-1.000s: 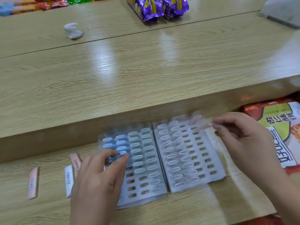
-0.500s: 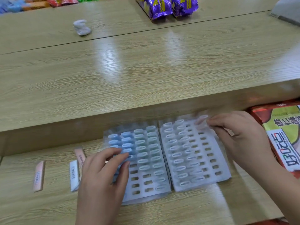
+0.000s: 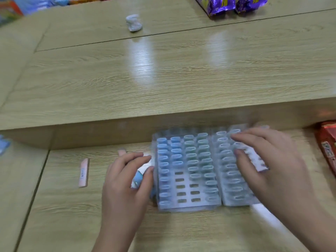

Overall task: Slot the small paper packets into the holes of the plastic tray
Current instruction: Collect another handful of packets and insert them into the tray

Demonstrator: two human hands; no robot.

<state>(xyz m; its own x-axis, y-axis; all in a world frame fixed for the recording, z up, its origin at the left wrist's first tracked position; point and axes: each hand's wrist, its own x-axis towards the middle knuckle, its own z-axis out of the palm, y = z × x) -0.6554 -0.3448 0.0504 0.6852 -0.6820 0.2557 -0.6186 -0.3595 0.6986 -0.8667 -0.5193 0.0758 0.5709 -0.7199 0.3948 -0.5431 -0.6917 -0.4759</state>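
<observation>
Two clear plastic trays lie side by side on the lower desk, the left tray (image 3: pixel 183 204) and the right tray (image 3: pixel 227 200). Most of their holes hold blue or pale packets; several holes near the left tray's front are bare. My left hand (image 3: pixel 123 188) pinches a white-and-blue paper packet (image 3: pixel 141 174) against the left tray's left edge. My right hand (image 3: pixel 271 166) rests on the right tray with fingers spread, blurred. A pink packet (image 3: pixel 84 172) lies flat on the desk to the left. Another pink packet's end (image 3: pixel 122 152) peeks out behind my left hand.
A raised desk ledge (image 3: pixel 163 122) runs just behind the trays. A red snack bag (image 3: pixel 327 148) lies at the right edge. On the upper desk are a crumpled white wad (image 3: pixel 134 22) and purple snack bags (image 3: pixel 231 4). A blue item (image 3: pixel 3 146) sits at far left.
My left hand has left the top of the left tray and now pinches a packet at its left edge. My right hand moved from the far right corner to lie across the right tray.
</observation>
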